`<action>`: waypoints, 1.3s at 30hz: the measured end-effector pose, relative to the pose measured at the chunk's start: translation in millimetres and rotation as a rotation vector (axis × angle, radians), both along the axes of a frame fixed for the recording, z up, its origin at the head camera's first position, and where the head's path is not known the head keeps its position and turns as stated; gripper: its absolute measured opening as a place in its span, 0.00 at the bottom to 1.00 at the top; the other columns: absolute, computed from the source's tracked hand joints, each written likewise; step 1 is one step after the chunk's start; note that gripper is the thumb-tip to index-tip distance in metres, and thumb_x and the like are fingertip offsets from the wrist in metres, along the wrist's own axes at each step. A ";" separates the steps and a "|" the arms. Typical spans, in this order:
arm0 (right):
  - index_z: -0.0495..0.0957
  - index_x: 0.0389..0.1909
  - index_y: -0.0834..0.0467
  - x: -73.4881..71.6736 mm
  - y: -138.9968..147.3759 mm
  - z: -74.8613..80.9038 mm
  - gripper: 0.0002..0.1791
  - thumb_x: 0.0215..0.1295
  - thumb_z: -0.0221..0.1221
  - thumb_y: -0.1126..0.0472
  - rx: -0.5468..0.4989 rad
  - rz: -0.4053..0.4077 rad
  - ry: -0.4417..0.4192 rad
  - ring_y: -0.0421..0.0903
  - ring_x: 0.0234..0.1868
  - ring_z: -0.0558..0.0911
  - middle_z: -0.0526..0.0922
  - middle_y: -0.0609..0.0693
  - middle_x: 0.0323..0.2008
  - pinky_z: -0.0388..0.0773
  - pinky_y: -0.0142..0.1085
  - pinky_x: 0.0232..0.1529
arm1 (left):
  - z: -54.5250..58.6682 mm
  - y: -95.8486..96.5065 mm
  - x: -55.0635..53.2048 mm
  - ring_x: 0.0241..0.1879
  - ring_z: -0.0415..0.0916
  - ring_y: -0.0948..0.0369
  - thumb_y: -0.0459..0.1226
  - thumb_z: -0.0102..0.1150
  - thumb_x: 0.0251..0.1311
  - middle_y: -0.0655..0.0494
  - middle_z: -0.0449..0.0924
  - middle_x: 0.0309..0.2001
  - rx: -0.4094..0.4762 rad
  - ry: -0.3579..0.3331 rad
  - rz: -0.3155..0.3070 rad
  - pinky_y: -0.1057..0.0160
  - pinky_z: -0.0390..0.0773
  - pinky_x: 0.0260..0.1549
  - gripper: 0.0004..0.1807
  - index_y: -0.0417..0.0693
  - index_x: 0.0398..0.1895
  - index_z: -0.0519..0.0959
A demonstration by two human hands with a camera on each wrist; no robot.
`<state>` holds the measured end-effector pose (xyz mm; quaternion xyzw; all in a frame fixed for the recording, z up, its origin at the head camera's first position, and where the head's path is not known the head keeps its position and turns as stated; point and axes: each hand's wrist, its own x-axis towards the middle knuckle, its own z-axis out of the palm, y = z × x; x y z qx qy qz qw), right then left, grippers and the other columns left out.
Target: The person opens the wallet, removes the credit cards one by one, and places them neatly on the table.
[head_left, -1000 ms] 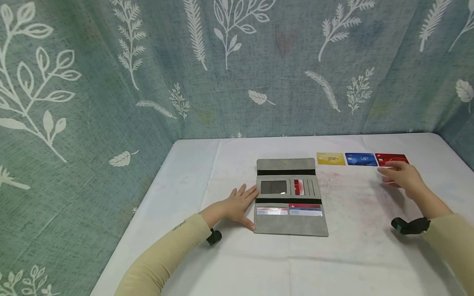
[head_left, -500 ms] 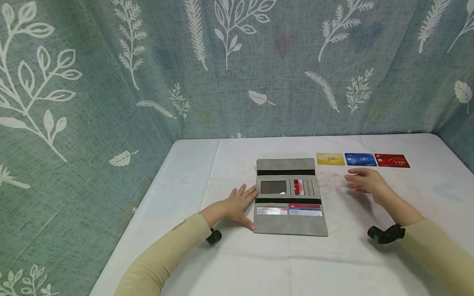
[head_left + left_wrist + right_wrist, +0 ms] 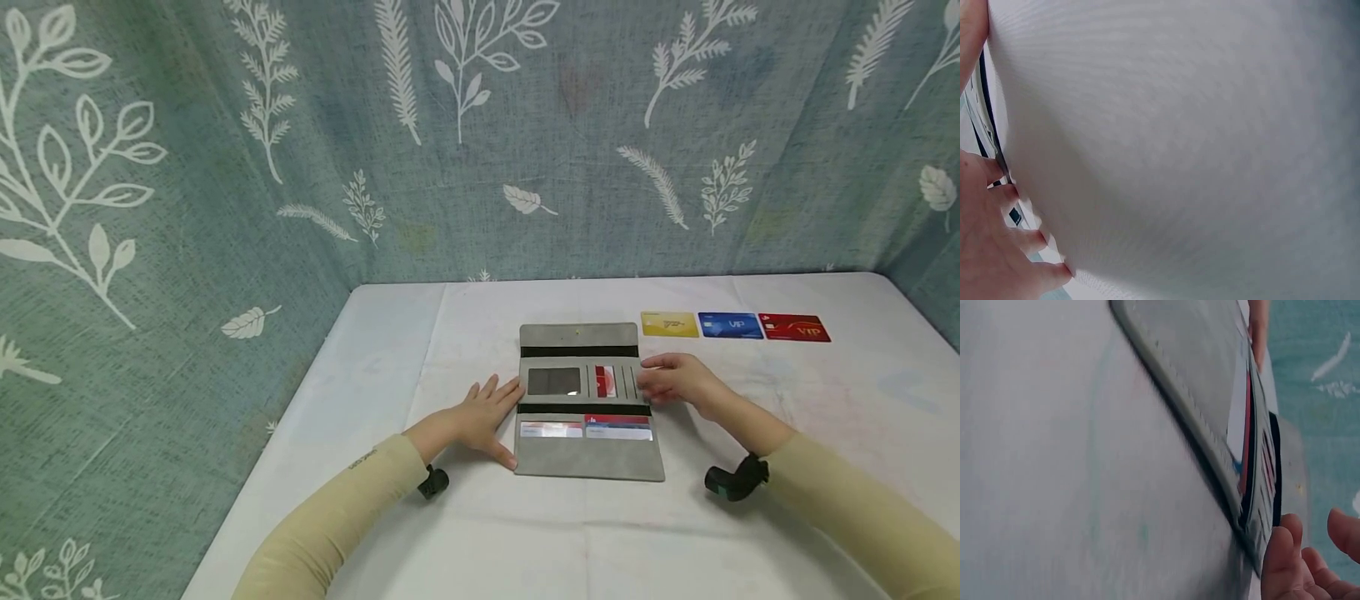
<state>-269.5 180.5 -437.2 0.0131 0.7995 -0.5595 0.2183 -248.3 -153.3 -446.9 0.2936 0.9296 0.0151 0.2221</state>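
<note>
A grey wallet (image 3: 588, 460) is lying unfolded on the white tabletop (image 3: 585, 550), its panels stretching from near the person towards the back and its black bands (image 3: 579, 351) running across between them. In the middle panel a dark window (image 3: 553, 381) is sitting on the left, and a red-and-white card (image 3: 604, 381) is showing in one of the narrow slots to its right. On the near panel a pale, shiny strip (image 3: 551, 429) is filling the left pocket, while red, blue and white layers (image 3: 618, 427) are peeking out of the right one. The left hand (image 3: 480, 421) is resting flat against the wallet's left edge, its fingers spreading wide and gripping nothing. The right hand (image 3: 678, 382) is hovering or resting at the right edge of the middle panel, its fingers bending loosely and holding nothing, with the thumb standing apart from them; whether the fingertips are touching the edge, I cannot tell. Beyond the right hand, a yellow card (image 3: 670, 324), a blue card (image 3: 731, 325) and a red card (image 3: 795, 327) are lying in a row. Behind the tabletop a leaf-patterned blue-green cloth (image 3: 465, 225) is hanging
</note>
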 end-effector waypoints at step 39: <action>0.64 0.57 0.72 -8.7 -25.1 2.3 0.23 0.67 0.51 0.61 -0.207 -0.022 -0.221 0.40 0.29 0.80 0.82 0.47 0.29 0.79 0.31 0.38 | 2.0 -0.5 1.0 0.70 0.27 0.44 0.65 0.64 0.37 0.53 0.30 0.73 -0.006 -0.002 -0.012 0.41 0.38 0.64 0.65 0.49 0.73 0.39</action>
